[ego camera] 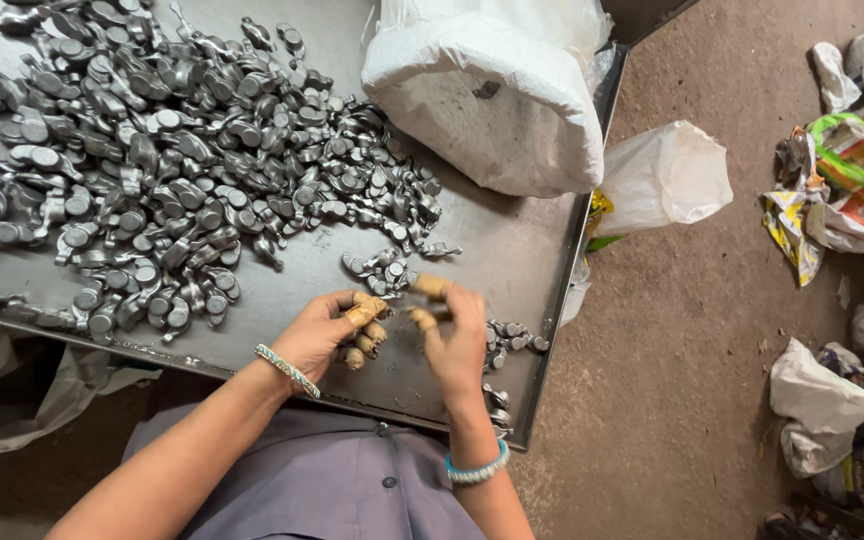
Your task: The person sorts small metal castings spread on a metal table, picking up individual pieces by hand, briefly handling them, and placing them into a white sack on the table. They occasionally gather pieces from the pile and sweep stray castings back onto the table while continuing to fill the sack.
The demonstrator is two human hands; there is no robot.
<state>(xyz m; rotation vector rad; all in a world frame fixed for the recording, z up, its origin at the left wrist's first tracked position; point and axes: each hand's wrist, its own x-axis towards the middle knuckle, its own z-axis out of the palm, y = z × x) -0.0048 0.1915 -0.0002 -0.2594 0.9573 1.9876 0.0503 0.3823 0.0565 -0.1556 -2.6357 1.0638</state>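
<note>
- Left hand (pixel 337 330): positioned at 6 o'clock on the dark metal tabletop (pixel 512 250). Fingers are curled, with tan fingertip covers (pixel 367 313) fitted. Whether a part is enclosed cannot be told.
- Right hand (pixel 452 335): just beside the left hand, at its 3 o'clock. Fingers are closed in a pinch on a small grey metal part (pixel 422 296), held between both hands.
- Small cluster of parts (pixel 382 268): just beyond the hands, at 12 o'clock from them.
- Large heap of grey metal parts (pixel 172 150): occupies the tabletop from 9 to 12 o'clock.
- Further loose parts (pixel 512 335): at 3 o'clock of the right hand, near the tabletop edge.
- White sack (pixel 492 100): rests on the tabletop at 1 o'clock.
- Wrists: each carries a bangle (pixel 287 370).
- Floor (pixel 692 330): at 3 o'clock, with bags and wrappers (pixel 832 200).
</note>
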